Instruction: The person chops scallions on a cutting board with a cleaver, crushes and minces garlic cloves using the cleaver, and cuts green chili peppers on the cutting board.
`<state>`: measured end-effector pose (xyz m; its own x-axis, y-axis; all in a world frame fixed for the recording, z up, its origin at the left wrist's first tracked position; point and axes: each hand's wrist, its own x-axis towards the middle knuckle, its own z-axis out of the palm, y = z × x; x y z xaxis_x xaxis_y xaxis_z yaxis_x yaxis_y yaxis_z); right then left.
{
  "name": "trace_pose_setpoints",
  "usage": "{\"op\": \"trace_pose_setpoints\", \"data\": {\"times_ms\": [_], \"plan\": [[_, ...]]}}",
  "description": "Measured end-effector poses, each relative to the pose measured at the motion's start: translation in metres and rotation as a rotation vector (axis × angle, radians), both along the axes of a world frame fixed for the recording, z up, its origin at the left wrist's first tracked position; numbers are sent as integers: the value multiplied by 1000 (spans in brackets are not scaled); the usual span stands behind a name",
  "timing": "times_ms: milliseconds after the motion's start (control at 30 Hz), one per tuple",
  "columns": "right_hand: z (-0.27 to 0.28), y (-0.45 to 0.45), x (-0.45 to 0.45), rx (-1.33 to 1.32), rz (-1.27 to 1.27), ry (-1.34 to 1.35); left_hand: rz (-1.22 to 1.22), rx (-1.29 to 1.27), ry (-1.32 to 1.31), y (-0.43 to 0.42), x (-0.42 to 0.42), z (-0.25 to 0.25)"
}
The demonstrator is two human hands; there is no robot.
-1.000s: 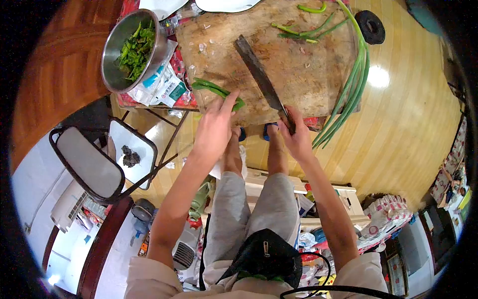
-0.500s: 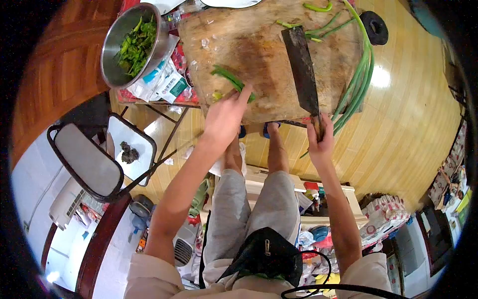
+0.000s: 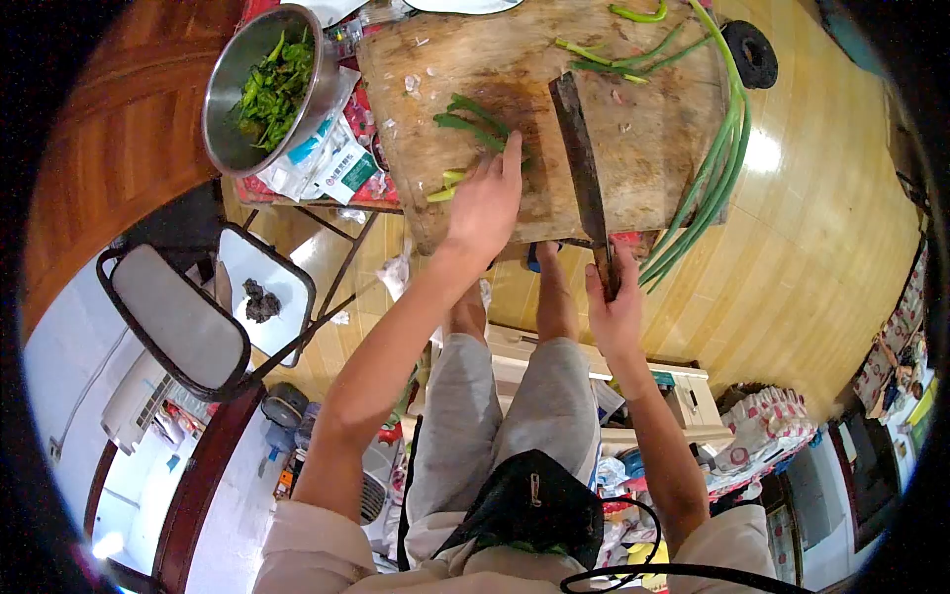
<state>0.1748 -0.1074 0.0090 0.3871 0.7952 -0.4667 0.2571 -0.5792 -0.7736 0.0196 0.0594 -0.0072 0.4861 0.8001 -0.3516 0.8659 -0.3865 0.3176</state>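
Note:
My left hand point(image 3: 487, 203) is over the wooden cutting board point(image 3: 396, 59), its fingers closed on a small bunch of cut green onions point(image 3: 470, 121). The green ends stick out past my fingertips to the upper left, and part of the bunch is hidden under the hand. Pale yellow-green onion pieces point(image 3: 442, 194) lie just left of that hand. Wrapped round the handle of a dark cleaver point(image 3: 582, 158), my right hand point(image 3: 617, 312) is at the board's near edge. The blade points away from me, seen nearly edge-on, right of the bunch.
A metal bowl point(image 3: 319, 94) of chopped greens stands left of the board, beside a white packet point(image 3: 336, 168). Long green onions point(image 3: 727, 148) hang over the board's right side. A black ring-shaped object point(image 3: 749, 54) is past the right edge. A folding chair point(image 3: 178, 317) stands lower left.
My left hand has shifted right and a little away from me with the green onions. The cleaver has moved left, nearer the bunch, and its blade has turned more edge-on.

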Motion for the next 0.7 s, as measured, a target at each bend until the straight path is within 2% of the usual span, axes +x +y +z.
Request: {"op": "trace_pose_setpoints", "data": {"times_ms": [67, 167, 267, 500, 567, 700], "plan": [[1, 1, -6, -27, 20, -9, 62, 52, -51, -4, 2, -22], [3, 4, -16, -17, 1, -26, 12, 141, -18, -7, 3, -38], [-2, -3, -21, 8, -43, 30, -14, 243, 32, -3, 3, -18], [-4, -7, -23, 30, -5, -3, 42, 124, -150, 1, -24, -26], [-3, -10, -23, 47, -13, 4, -91, 103, -233, 5, -26, -37], [-3, -11, -23, 2, 10, -2, -113, 95, -201, 11, -20, -39]]}}
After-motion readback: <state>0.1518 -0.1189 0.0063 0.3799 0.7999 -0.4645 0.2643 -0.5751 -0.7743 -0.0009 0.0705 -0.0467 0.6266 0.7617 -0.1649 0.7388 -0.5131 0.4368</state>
